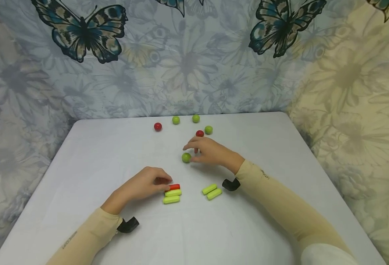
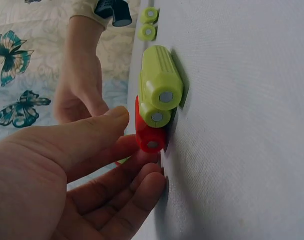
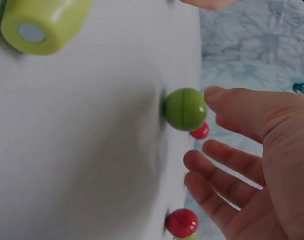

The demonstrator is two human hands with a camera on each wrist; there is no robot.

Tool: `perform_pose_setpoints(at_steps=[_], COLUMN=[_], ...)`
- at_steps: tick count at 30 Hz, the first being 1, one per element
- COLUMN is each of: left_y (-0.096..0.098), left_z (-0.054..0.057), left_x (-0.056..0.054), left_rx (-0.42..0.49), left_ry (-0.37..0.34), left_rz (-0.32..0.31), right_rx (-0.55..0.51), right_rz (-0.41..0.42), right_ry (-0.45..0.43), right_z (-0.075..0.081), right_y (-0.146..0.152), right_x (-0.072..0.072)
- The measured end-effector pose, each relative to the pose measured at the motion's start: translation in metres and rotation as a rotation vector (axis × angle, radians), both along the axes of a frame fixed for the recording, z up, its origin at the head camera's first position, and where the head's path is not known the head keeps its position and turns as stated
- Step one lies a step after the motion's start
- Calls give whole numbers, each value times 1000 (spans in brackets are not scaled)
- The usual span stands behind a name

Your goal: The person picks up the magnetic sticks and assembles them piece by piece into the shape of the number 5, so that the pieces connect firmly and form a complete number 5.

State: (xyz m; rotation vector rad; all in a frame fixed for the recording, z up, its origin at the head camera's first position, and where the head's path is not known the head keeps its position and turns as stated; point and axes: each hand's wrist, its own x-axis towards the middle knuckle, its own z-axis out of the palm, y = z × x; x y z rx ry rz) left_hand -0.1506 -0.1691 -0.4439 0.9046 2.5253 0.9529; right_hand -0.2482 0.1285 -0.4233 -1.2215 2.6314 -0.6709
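Note:
My left hand [image 1: 146,184] is at the left end of a red magnetic rod [image 1: 174,187]. In the left wrist view, the thumb is beside the red rod [image 2: 152,140] and the fingers reach behind it, loosely bent. Two yellow-green rods [image 2: 163,80] lie alongside the red one, magnet discs showing in their ends. Further off, my right hand [image 1: 212,151] hovers by a green ball [image 1: 186,157], thumb tip right at it. In the right wrist view, the other fingers are spread apart from the green ball [image 3: 185,109], with a red ball [image 3: 182,223] below.
Two more yellow-green rods [image 1: 211,192] lie right of centre on the white table [image 1: 247,228]. Toward the back edge are a red ball [image 1: 157,127], another red ball [image 1: 199,133] beyond the right hand, and green balls [image 1: 196,118]. Butterfly-patterned cloth [image 1: 188,73] hangs behind.

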Motion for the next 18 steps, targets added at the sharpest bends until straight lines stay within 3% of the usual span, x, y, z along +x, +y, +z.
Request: perform_pose_setpoints(at_steps=[10, 18], left_y=[0, -3], left_z=[1, 0], left_x=[-3, -3], left_rx=[-15, -8], left_ry=[-37, -63], left_rz=[-29, -22], right_rx=[42, -52], right_rz=[-4, -52], right_ry=[-27, -53], right_z=[-13, -22], right_y=[-15, -6], right_x=[-6, -8])
